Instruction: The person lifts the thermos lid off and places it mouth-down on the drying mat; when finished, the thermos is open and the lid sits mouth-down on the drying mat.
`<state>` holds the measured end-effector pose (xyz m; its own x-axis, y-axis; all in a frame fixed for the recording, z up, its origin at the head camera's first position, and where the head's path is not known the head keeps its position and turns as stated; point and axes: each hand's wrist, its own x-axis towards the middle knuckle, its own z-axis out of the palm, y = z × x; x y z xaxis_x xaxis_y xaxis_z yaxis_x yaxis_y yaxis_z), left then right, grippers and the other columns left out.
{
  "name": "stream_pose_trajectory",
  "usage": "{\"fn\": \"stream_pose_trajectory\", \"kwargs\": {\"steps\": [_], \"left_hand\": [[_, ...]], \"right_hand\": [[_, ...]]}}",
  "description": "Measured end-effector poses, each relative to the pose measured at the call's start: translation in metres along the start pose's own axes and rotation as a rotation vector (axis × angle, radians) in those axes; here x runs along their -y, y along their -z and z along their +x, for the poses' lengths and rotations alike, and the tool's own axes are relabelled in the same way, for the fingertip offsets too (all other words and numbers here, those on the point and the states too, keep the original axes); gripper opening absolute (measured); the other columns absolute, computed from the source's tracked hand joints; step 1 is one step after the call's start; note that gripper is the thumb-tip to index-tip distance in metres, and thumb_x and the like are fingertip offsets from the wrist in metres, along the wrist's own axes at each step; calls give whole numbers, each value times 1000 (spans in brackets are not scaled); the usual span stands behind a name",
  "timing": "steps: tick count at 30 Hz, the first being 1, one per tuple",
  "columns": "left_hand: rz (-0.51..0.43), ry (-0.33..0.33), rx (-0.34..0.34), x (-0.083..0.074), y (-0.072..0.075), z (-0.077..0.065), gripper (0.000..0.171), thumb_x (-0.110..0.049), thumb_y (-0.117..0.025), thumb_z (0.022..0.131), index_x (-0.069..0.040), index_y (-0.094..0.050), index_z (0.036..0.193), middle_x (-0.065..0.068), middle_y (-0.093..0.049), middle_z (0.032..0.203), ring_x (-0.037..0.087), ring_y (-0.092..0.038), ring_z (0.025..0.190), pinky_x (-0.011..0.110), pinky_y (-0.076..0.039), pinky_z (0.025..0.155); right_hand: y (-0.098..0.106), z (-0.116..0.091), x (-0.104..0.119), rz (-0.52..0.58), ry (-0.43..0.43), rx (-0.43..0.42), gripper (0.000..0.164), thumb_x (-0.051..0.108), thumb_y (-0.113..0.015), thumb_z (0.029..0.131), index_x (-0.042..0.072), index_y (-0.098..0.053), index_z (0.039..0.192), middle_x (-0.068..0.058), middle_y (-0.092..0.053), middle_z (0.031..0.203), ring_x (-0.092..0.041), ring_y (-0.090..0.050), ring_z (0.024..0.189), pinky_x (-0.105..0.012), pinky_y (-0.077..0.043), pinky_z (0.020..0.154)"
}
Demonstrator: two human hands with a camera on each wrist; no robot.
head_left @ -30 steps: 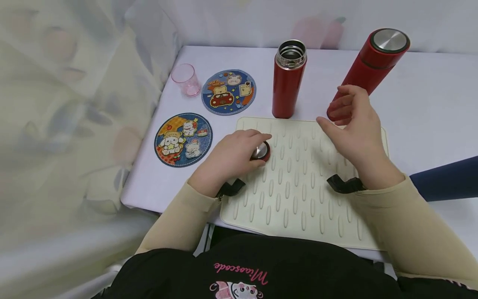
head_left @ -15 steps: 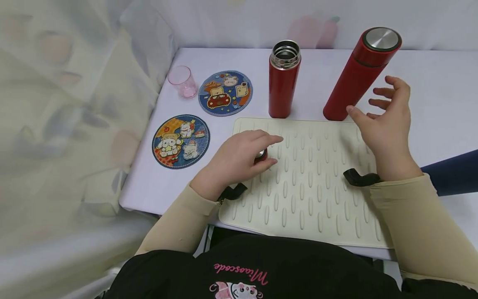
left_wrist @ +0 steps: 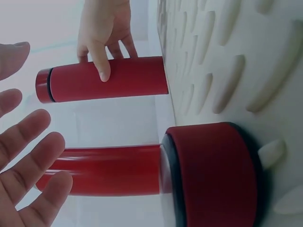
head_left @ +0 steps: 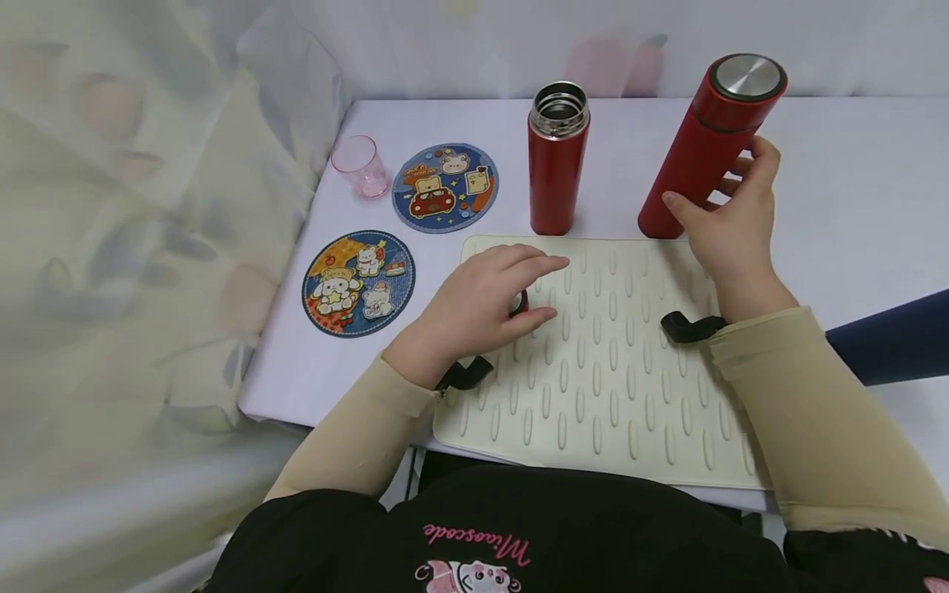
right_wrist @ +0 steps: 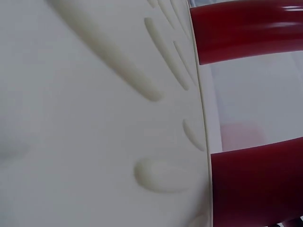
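My right hand (head_left: 734, 235) grips a red vacuum flask (head_left: 697, 165) with a steel-topped lid, thumb on its near side and fingers behind; in the left wrist view this hand (left_wrist: 106, 28) spans the flask (left_wrist: 109, 80). To its left stands a second red flask (head_left: 558, 177), lidless, its steel mouth showing. My left hand (head_left: 482, 305) is spread over a small red lid (head_left: 521, 303), largely hidden from above. Up close, the lid (left_wrist: 213, 175) sits on the cream mat, with my left fingers (left_wrist: 33, 137) apart from it.
The cream ribbed mat (head_left: 593, 412) lies at the table's front. Two round cartoon coasters, an upper one (head_left: 445, 188) and a lower one (head_left: 359, 283), lie left, near a pink glass (head_left: 361, 167). A dark blue object (head_left: 890, 338) enters from the right. Curtains border the table.
My right hand moved right, away from the lidded flask, then came back and took hold of it. My left hand opened its fingers a little wider over the lid.
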<state>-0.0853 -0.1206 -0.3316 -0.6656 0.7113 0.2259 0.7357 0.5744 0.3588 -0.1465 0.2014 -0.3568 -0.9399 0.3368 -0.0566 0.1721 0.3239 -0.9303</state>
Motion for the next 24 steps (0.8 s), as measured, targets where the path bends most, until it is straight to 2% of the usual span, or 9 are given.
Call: {"fn": "stream_pose_trajectory", "kwargs": {"steps": [3, 8, 12, 15, 21, 24], "left_hand": [[2, 5, 11, 0, -1, 1, 58, -35, -80, 103, -13, -65, 154, 7, -72, 143, 24, -66, 135, 39, -51, 117], [13, -9, 10, -1, 3, 4, 57, -35, -80, 103, -12, -65, 154, 8, -71, 143, 25, -67, 134, 39, -52, 117], [29, -35, -23, -4, 16, 7, 57, -35, -80, 103, -12, -66, 153, 8, -71, 144, 25, -67, 133, 40, -53, 115], [45, -80, -73, -7, 30, 10, 56, -35, -80, 102, -11, -67, 151, 10, -72, 143, 26, -68, 130, 39, -55, 111], [78, -222, -192, -17, 64, 18, 49, -32, -80, 103, -8, -71, 144, 13, -74, 136, 29, -70, 125, 41, -56, 109], [82, -266, -235, -23, 78, 22, 47, -29, -79, 104, -7, -71, 144, 14, -73, 136, 30, -70, 125, 41, -57, 109]], "right_hand": [[-3, -1, 0, 15, 31, -27, 88, 25, -83, 97, 41, -27, 164, 7, -49, 159, -9, -54, 136, -31, -51, 116], [-7, -10, 1, 15, 115, -62, 85, 24, -85, 95, 37, -34, 162, 7, -50, 158, -7, -51, 136, -28, -48, 110], [-8, -24, 7, -31, 200, -75, 84, 25, -85, 93, 35, -38, 162, 6, -52, 159, -7, -50, 139, -26, -45, 108], [-8, -37, 12, -57, 273, -67, 84, 24, -88, 90, 33, -43, 161, 5, -55, 158, -8, -52, 137, -25, -46, 105], [-9, -69, 17, 2, 371, 43, 86, 14, -92, 85, 29, -50, 159, 1, -62, 151, -9, -58, 128, -23, -49, 95], [-10, -83, 18, 29, 396, 115, 89, 6, -92, 84, 27, -51, 160, -2, -64, 150, -11, -60, 126, -23, -50, 93]]}}
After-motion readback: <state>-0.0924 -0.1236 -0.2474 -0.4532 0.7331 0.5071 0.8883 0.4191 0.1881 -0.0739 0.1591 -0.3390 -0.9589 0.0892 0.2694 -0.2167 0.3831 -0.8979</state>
